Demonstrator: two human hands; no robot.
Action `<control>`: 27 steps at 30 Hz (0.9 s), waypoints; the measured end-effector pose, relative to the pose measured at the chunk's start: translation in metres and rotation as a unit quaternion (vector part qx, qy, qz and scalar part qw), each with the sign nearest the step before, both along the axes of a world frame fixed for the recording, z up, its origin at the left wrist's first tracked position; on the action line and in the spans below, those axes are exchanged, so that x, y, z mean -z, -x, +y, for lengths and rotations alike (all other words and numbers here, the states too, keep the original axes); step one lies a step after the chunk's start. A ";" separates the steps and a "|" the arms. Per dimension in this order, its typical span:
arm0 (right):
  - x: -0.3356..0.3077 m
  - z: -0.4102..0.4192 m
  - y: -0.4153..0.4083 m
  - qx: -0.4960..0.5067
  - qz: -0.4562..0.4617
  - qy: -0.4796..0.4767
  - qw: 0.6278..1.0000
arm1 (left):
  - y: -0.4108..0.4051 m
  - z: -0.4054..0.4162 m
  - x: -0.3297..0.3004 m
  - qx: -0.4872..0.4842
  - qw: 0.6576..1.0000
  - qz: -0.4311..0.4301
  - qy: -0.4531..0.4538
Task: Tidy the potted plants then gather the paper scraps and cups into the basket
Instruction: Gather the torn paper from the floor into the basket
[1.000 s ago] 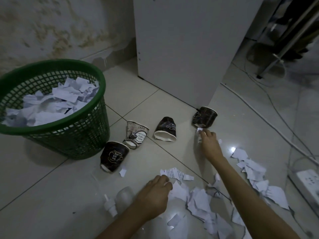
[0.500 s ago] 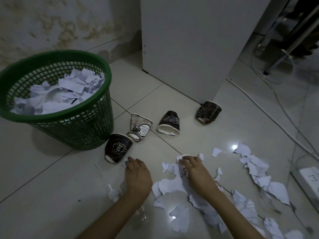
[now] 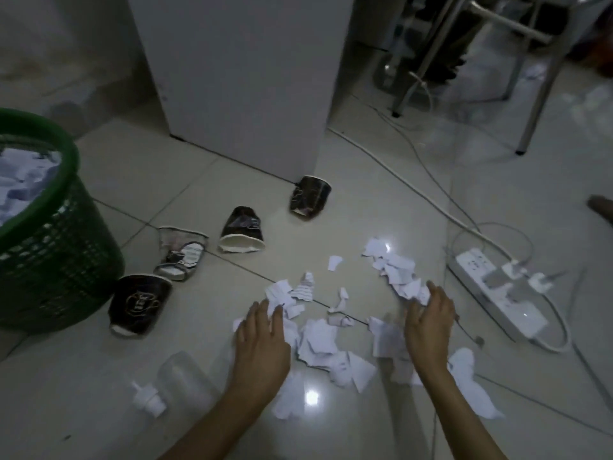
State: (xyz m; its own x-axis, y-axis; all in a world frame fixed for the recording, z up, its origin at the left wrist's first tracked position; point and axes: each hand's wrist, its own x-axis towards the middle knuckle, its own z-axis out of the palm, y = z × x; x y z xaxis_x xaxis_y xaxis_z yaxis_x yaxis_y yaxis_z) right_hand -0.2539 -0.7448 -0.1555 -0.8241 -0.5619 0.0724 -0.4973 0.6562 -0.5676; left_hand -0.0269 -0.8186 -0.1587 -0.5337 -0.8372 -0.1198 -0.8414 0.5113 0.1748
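- Both hands are shown palm-down on the tiled floor (image 3: 381,200), fingers spread wide and holding nothing; the left hand (image 3: 262,340) and the right hand (image 3: 428,323) flank a heap of torn paper scraps (image 3: 321,336).
- The scraps are too many and too overlapped to be counted; one band of them runs from the right hand's fingertips away and to its left, and loose pieces lie ahead of the left hand.
- Four paper cups are seen, all lying on their sides, ranged in a diagonal row ahead and to the left of the left hand.
- The nearest dark cup (image 3: 139,305) has its long axis pointing toward the viewer, mouth nearest; it lies just beside the basket.
- The pale printed cup (image 3: 180,254) appears crushed, its long axis also running front to back.
- The middle dark cup (image 3: 242,230) has its white mouth turned toward the hands.
- The farthest dark cup (image 3: 310,198) lies against the corner of a white cabinet (image 3: 238,78).
- One green mesh basket (image 3: 56,247), holding paper already, stands upright well to the left of the left hand.
- A clear spray bottle (image 3: 172,381) lies on its side just left of the left forearm.
- A white power strip (image 3: 497,290) with cables bounds the room to the right of the right hand; open floor remains between the cups and the scraps.
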 end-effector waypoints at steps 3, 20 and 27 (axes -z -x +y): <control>0.009 0.037 0.021 0.132 -0.012 -0.069 0.989 | 0.008 0.011 -0.001 -0.001 1.000 0.019 -0.022; 0.034 0.020 -0.012 -0.006 -0.170 0.127 0.977 | -0.008 0.033 0.030 -0.014 0.998 0.027 -0.053; 0.052 -0.003 0.030 -0.045 -0.043 -0.141 0.988 | -0.002 0.029 0.039 -0.070 0.987 0.086 -0.120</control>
State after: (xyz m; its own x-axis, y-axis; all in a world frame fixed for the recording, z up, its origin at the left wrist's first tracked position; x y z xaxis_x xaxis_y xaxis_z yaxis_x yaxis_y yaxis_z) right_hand -0.2836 -0.7479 -0.2070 -0.7662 -0.6205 -0.1668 -0.5181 0.7502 -0.4108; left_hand -0.0247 -0.7899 -0.1978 -0.4437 -0.8630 -0.2416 -0.8485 0.3179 0.4231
